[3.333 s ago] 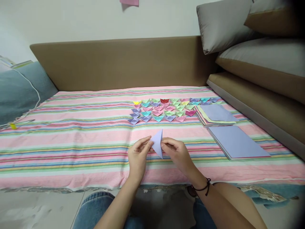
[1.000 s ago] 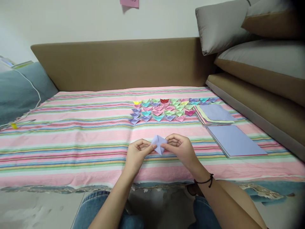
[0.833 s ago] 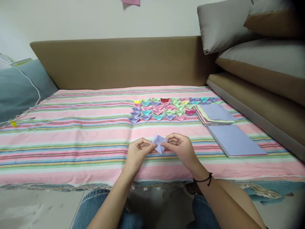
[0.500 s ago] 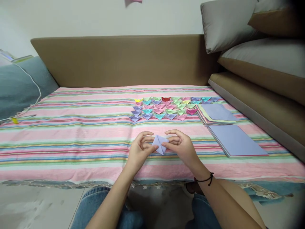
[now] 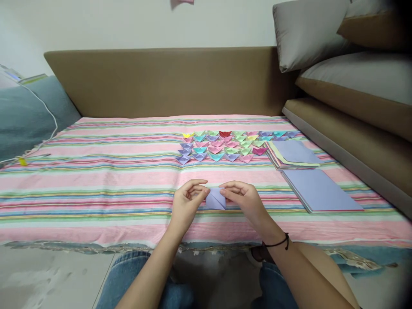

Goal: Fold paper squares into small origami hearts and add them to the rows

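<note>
Between my hands is a small folded lilac paper (image 5: 215, 200), squarish, with a diagonal crease or flap edge across it. My left hand (image 5: 189, 199) pinches its upper left corner between thumb and fingers. The upper right corner is gripped by my right hand (image 5: 242, 197), its thumb on the near face. Fingertips behind the paper are partly hidden. Beyond my hands, several rows of small folded paper boats (image 5: 215, 149) in pink, lilac, green, turquoise, yellow and red lie on the striped cloth (image 5: 96, 184).
To the right lie a stack of lilac paper (image 5: 322, 191) and a mixed-colour paper stack (image 5: 296, 152). Large cushions (image 5: 350, 86) pile up at the right. A brown backrest (image 5: 161, 83) stands behind. A white cable (image 5: 48, 111) runs at the left.
The lilac paper has turned from a diamond to a square-on position. Both thumbs have shifted up to its upper corners, and the hands have moved slightly.
</note>
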Motion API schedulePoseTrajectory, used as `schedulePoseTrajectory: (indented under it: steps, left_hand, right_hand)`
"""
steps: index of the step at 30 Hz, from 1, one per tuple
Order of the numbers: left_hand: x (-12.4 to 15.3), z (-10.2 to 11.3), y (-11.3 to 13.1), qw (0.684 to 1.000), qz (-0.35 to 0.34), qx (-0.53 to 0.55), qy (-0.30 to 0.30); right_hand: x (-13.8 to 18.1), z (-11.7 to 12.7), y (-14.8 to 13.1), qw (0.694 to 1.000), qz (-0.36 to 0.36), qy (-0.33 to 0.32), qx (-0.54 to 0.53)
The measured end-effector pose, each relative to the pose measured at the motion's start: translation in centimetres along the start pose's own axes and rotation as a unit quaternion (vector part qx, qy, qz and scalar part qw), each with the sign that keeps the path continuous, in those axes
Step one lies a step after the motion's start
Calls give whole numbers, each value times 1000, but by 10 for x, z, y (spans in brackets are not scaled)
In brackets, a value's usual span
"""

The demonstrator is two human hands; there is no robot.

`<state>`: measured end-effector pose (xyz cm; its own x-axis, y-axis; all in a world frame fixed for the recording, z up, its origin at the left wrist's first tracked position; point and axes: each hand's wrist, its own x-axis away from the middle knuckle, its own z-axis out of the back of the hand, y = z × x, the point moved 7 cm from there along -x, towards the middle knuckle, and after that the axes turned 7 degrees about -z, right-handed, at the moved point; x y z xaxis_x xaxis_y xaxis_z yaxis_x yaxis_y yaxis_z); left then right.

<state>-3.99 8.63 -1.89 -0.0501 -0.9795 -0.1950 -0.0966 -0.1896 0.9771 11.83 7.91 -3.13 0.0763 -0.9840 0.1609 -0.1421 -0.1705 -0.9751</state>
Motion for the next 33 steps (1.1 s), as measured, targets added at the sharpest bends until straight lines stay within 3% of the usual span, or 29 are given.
schedulePoseTrajectory:
  steps: [3, 13, 17, 22, 25, 33]
  left_hand:
    - [1, -1, 1, 1000, -7, -9, -8]
    - [1, -8, -2, 996, 4, -67, -58]
    - [0, 1, -3, 999, 4, -54, 7]
    - [0, 15, -5, 995, 11, -1, 95]
    - [0, 16, -6, 995, 22, 5, 96]
    - [0, 11, -4, 995, 34, 27, 86]
  right_hand:
    - [-1, 2, 3, 1000, -17, 9, -6]
    - [3, 4, -6, 998, 34, 42, 42]
    - [2, -2, -6, 999, 31, 14, 32]
    - [5, -13, -14, 995, 82, -53, 38]
    - [5, -15, -9, 995, 64, -74, 34]
    - [2, -9, -5, 997, 62, -37, 17]
